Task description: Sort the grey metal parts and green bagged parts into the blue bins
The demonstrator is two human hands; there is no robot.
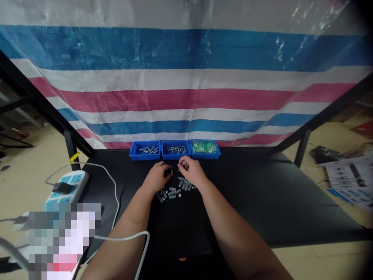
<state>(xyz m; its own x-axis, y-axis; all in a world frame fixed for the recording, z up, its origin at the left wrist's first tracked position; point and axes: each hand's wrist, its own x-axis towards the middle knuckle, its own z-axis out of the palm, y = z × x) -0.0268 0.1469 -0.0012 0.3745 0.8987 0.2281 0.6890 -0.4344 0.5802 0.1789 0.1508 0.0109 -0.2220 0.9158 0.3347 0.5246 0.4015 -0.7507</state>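
Note:
My left hand [159,177] is over the black table, just in front of the blue bins. Its thumb and fingers curl toward each other around a small pale piece too tiny to name. Close beside it, my right hand [192,170] has its fingertips drawn together; what they hold, if anything, is too small to make out. Below the hands lie several grey cylindrical pieces [172,192], with a second cluster of grey cylinders [185,184] near the right wrist. A small shiny round piece [180,195] lies among them.
Behind the hands stand a blue bin with grey cylinders [136,156], a blue bin with small metal parts [175,157] and a blue bin with green-tinted packets [214,156]. A power strip [83,181] and white cable [115,190] are at left. A striped tarp [186,99] hangs behind.

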